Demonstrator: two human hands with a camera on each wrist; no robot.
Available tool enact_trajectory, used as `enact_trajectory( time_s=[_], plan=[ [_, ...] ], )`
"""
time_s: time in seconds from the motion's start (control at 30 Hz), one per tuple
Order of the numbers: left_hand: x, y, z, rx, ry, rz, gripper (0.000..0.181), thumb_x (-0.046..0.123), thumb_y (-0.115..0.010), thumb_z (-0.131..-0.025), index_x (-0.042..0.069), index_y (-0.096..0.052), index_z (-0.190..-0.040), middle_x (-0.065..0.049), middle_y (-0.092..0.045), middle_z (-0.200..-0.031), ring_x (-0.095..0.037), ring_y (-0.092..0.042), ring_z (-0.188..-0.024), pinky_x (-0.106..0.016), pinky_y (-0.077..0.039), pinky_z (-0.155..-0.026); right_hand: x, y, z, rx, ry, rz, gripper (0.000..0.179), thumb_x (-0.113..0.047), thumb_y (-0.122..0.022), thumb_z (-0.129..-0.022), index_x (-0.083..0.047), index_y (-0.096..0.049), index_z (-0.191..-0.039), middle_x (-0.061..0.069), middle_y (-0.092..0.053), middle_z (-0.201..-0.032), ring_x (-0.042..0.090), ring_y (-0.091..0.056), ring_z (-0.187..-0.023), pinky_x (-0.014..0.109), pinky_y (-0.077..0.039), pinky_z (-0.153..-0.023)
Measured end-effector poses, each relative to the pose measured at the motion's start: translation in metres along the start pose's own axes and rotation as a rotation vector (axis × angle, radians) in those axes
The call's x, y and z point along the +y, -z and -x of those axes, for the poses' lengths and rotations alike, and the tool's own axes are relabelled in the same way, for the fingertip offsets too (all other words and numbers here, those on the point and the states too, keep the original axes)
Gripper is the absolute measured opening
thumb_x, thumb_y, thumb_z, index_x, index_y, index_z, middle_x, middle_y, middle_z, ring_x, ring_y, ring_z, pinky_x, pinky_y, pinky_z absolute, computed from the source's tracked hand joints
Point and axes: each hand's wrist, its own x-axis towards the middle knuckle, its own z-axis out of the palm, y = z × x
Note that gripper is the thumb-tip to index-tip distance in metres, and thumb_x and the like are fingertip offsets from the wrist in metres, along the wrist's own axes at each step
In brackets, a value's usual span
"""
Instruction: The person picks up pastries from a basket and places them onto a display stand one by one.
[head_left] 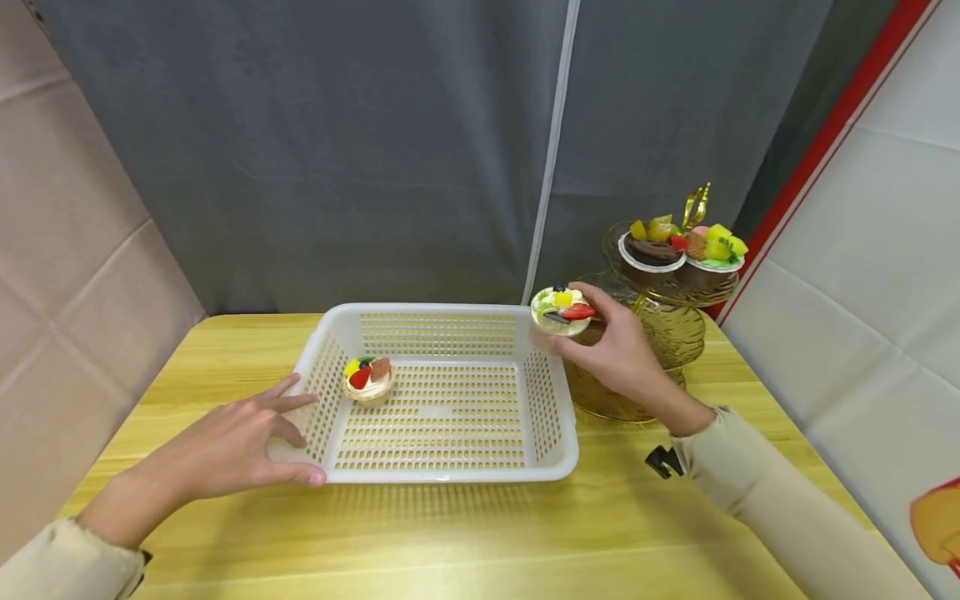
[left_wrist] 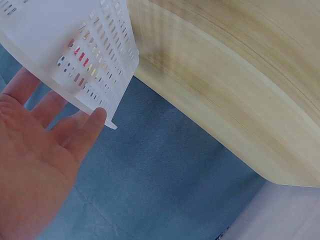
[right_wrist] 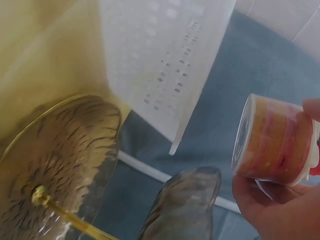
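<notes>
A layered dessert cup (head_left: 551, 318), topped with cream, a strawberry piece and a dark berry, is held by the right hand (head_left: 617, 343); its grip is closed about the side of the cup between thumb and fingers. The cup is raised near the far right corner of a white perforated basket (head_left: 442, 477) on the worktop (head_left: 480, 550). The basket's left rim is touched by the left hand (head_left: 228, 437), whose grip is wide and loose, with fingers spread. Inside the basket, a fruit tart (head_left: 368, 386) is seen near the left wall. To the right, beside the basket, a tiered amber stand (head_left: 678, 333) is placed; on its upper tier a chocolate dessert (head_left: 652, 253) and a yellow-fruit dessert (head_left: 718, 247) are set side by side.
</notes>
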Motion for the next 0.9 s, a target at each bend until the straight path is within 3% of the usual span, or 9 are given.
enact_trajectory(
  time_s=[0.2, 0.37, 0.73, 0.8, 0.9],
  plan=[
    [0.000, 0.000, 0.000, -0.002, 0.001, 0.000, 0.052, 0.077, -0.068, -0.072, 0.027, -0.078, -0.081, -0.010, -0.065, -0.130, -0.046, -0.044, -0.134, -0.049, -0.054, -0.076, 0.010, 0.011, 0.007, 0.034, -0.003, 0.060, 0.076, -0.021, -0.080, -0.086, -0.003, -0.041, -0.149, 0.017, -0.059, -0.134, 0.029, -0.064, -0.112, 0.020, -0.049, -0.088],
    [0.000, 0.000, 0.000, -0.008, 0.006, 0.002, 0.052, 0.077, -0.067, -0.072, 0.027, -0.078, -0.081, -0.009, -0.064, -0.131, -0.046, -0.044, -0.135, -0.050, -0.054, -0.076, 0.020, 0.018, 0.011, 0.074, 0.030, 0.076, 0.071, -0.018, -0.078, -0.087, -0.001, -0.043, -0.147, 0.020, -0.059, -0.131, 0.030, -0.061, -0.114, 0.009, -0.044, -0.085],
    [-0.003, -0.002, -0.001, -0.014, 0.011, 0.004, 0.053, 0.078, -0.067, -0.072, 0.027, -0.078, -0.082, -0.009, -0.064, -0.131, -0.045, -0.043, -0.135, -0.051, -0.054, -0.077, 0.033, 0.033, 0.019, 0.137, -0.014, 0.086, 0.069, -0.019, -0.078, -0.088, 0.006, -0.045, -0.143, 0.024, -0.060, -0.126, 0.034, -0.062, -0.108, 0.006, -0.044, -0.079],
    [-0.003, -0.002, -0.001, -0.015, 0.011, 0.004, 0.053, 0.078, -0.067, -0.072, 0.027, -0.078, -0.082, -0.009, -0.064, -0.131, -0.045, -0.043, -0.135, -0.051, -0.054, -0.076, 0.033, 0.035, 0.021, 0.150, -0.029, 0.085, 0.070, -0.019, -0.078, -0.088, 0.006, -0.044, -0.144, 0.025, -0.060, -0.126, 0.031, -0.063, -0.108, 0.006, -0.044, -0.079],
    [-0.004, -0.003, -0.001, -0.017, 0.010, 0.003, 0.053, 0.078, -0.067, -0.072, 0.027, -0.078, -0.082, -0.009, -0.064, -0.131, -0.045, -0.043, -0.135, -0.051, -0.053, -0.076, 0.036, 0.038, 0.023, 0.168, -0.052, 0.087, 0.069, -0.020, -0.079, -0.087, 0.004, -0.046, -0.143, 0.023, -0.061, -0.124, 0.016, -0.062, -0.104, 0.007, -0.045, -0.079]
  ],
)
